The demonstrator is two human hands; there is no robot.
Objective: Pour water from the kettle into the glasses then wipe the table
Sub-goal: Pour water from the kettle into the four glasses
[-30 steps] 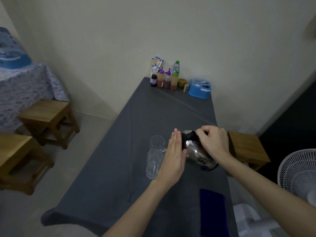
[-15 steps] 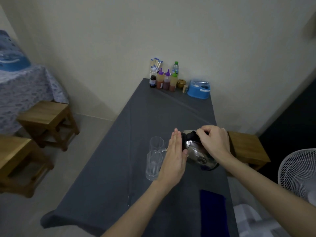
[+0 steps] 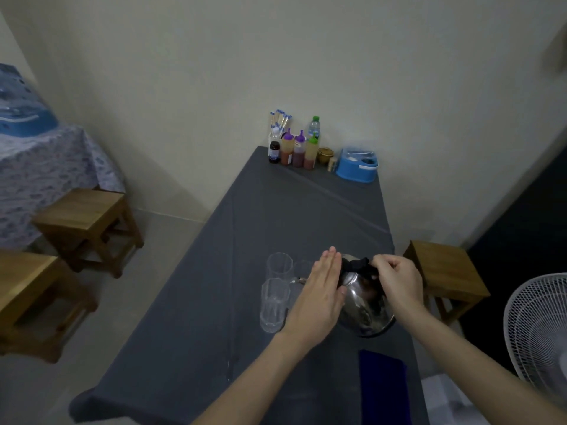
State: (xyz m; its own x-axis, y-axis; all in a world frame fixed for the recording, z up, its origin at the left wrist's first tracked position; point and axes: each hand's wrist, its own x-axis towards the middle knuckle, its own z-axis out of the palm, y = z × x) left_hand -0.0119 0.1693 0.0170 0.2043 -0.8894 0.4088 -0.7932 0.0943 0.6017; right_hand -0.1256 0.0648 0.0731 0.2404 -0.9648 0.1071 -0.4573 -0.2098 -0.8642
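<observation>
A shiny steel kettle (image 3: 365, 305) with a black handle is tilted to the left over the grey-clothed table (image 3: 214, 332). My right hand (image 3: 399, 280) grips its handle. My left hand (image 3: 322, 292) lies flat against the kettle's left side, fingers straight. The spout points at a clear glass (image 3: 274, 303) near the table's middle. A second glass (image 3: 278, 265) stands just behind it, and a third (image 3: 302, 268) is partly hidden by my left hand. A dark blue cloth (image 3: 383, 391) lies near the table's front right.
Sauce bottles (image 3: 299, 148), a water bottle (image 3: 314, 127) and a blue container (image 3: 357, 167) line the table's far end by the wall. Wooden stools stand left (image 3: 86, 216) and right (image 3: 445, 271). A white fan (image 3: 540, 329) is at the right edge.
Both hands and the kettle hold almost the same pose; the kettle stays tilted toward the glasses with only a slight shift.
</observation>
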